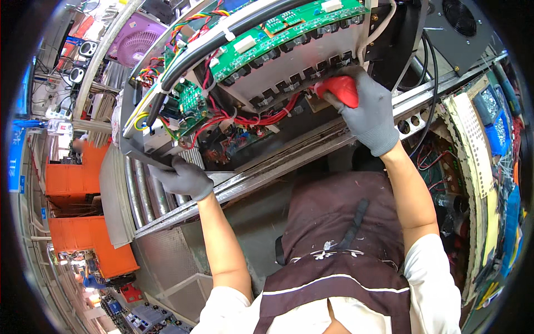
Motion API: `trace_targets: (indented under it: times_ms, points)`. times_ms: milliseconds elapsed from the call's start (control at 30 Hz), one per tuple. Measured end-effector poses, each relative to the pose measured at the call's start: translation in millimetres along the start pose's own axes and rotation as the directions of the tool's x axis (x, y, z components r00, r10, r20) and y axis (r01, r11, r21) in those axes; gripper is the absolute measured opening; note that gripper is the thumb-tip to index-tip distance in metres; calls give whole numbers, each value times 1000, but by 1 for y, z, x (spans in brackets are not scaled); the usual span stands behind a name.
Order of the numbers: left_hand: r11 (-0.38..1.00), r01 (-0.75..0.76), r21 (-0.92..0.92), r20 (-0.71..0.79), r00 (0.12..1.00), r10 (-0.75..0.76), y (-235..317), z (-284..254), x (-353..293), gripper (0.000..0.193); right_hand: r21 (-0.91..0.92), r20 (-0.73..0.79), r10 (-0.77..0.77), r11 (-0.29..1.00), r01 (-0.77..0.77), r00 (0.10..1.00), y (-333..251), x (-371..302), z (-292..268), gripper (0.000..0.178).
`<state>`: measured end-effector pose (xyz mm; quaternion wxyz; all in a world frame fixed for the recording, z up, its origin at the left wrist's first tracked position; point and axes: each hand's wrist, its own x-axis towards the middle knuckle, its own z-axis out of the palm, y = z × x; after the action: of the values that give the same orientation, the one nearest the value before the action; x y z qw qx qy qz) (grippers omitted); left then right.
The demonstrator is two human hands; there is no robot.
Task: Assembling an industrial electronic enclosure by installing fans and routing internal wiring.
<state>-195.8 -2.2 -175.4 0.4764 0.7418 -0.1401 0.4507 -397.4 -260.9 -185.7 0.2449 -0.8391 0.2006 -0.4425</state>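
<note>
In front of me stands an open metal chassis (pixel 132 151) full of electronics, tilted across the view. A long green circuit board (pixel 261 44) with black components runs along its upper part, and red wires (pixel 245 121) are bundled below. My left hand (pixel 183 179), in a grey glove, is closed on the chassis's near left corner. My right hand (pixel 371 111), also gloved in grey, is wrapped round a smooth red grip (pixel 342 91) beside the chassis's right end. The hand and the chassis hide the rest of that red-handled tool, so its exact kind does not show.
Beneath the chassis runs a roller conveyor (pixel 143 186) with a metal side rail (pixel 233 192). A purple fan (pixel 139 42) stands at the far left, and orange bins (pixel 92 245) lie beyond. To the right are a black panel with a fan (pixel 459 28), hanging black cables (pixel 435 83) and parts trays (pixel 498 122).
</note>
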Motion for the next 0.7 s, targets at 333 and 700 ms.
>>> trace_targets:
  times_ms: [333,700]
  points:
    - [996,-84,-4,50,995,84,-5,-7,4,52,26,61,72,997,-74,996,-5,-2,-24,39]
    - [883,185,-432,517,853,74,50,-52,76,54,815,175,660,319,-484,730,22,-50,-52,33]
